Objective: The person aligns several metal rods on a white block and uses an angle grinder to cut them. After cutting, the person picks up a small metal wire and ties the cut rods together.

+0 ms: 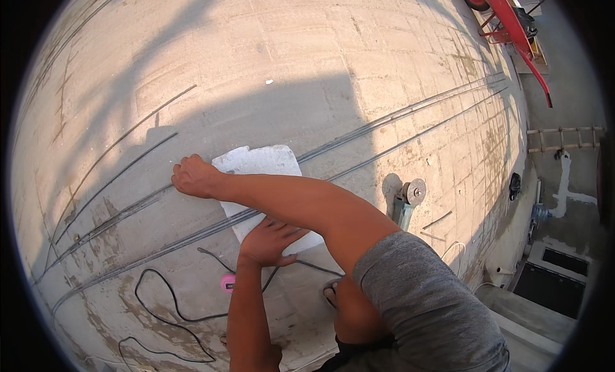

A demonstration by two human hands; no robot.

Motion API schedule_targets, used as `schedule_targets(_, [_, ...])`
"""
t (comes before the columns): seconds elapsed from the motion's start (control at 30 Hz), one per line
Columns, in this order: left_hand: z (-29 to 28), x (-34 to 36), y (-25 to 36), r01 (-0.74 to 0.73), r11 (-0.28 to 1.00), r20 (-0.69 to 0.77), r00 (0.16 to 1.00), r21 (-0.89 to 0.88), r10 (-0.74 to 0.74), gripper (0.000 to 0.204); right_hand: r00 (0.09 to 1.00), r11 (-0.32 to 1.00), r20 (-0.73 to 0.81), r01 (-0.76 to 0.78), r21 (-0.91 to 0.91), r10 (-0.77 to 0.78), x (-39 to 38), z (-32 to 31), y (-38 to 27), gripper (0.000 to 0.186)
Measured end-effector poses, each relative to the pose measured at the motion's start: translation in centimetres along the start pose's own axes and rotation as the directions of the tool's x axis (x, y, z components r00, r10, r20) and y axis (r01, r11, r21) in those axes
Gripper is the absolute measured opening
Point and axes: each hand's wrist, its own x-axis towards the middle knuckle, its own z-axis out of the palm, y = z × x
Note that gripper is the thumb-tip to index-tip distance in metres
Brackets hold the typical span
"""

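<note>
A white slab with rough edges [259, 160] lies on the concrete in front of me, under my crossed arms. Long thin steel rods [211, 228] run diagonally over it in two bundles. My right hand [195, 177], reaching across to the left, is closed around the farther bundle just beyond the slab's left edge; its fingertips are hidden. My left hand [269, 241] lies with its fingers apart on the slab's near part, beside the nearer bundle. The right forearm hides part of the slab and rods.
An angle grinder [410, 196] stands on the ground at right, near short rod pieces [437, 221]. A pink tape measure [227, 283] and black cable [173, 295] lie near my left forearm. Loose rods [122, 173] lie far left. A red wheelbarrow [509, 19] and ladder [564, 139] are at right.
</note>
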Motion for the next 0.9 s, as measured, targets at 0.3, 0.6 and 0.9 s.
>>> schedule_targets(0.3, [0.4,0.3,0.3,0.004,0.997,-0.118,0.993,0.079,0.005,0.070,0.969,0.965,-0.077,-0.222,0.138,0.234,-1.8,-3.6,0.0,0.021])
schedule_targets(0.6, [-1.1,1.4,2.6,-0.003,0.961,-0.051,0.999,0.276,0.018,0.077,0.931,0.929,-0.131,-0.314,0.194,0.342,-14.3,-11.1,2.2,0.032])
schedule_targets(0.9, [0.6,-0.3,2.6,-0.065,0.929,-0.118,0.986,0.363,0.115,0.084,0.847,0.888,-0.269,-0.434,0.150,0.459,-31.9,-14.6,-3.4,0.019])
